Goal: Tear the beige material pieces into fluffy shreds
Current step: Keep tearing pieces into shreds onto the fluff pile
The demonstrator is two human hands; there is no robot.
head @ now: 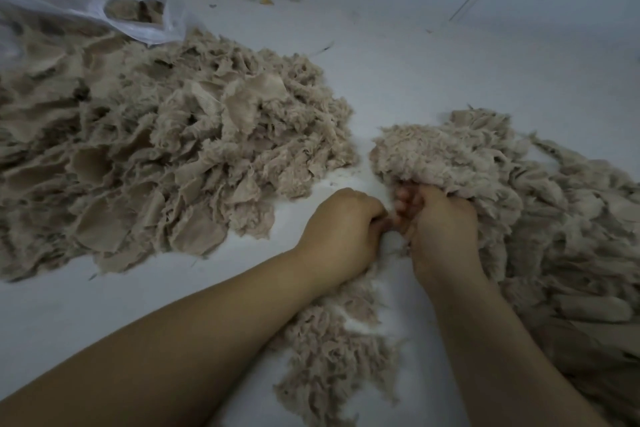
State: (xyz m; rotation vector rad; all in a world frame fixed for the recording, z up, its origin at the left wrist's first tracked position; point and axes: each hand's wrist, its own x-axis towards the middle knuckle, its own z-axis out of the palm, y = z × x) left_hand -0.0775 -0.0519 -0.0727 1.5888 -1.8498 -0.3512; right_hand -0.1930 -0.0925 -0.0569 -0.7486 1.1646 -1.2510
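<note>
Two bare forearms reach forward, left hand [341, 230] and right hand [438, 224] both clenched on a beige fluffy piece [440, 156] at two o'clock.

We see two bare forearms coming in from the lower edge, with no sleeves, watch, bracelet or rings showing. The left hand [341, 236] and right hand [440, 225] wear no gloves. The fingernails we can make out on the right hand are short.
</note>
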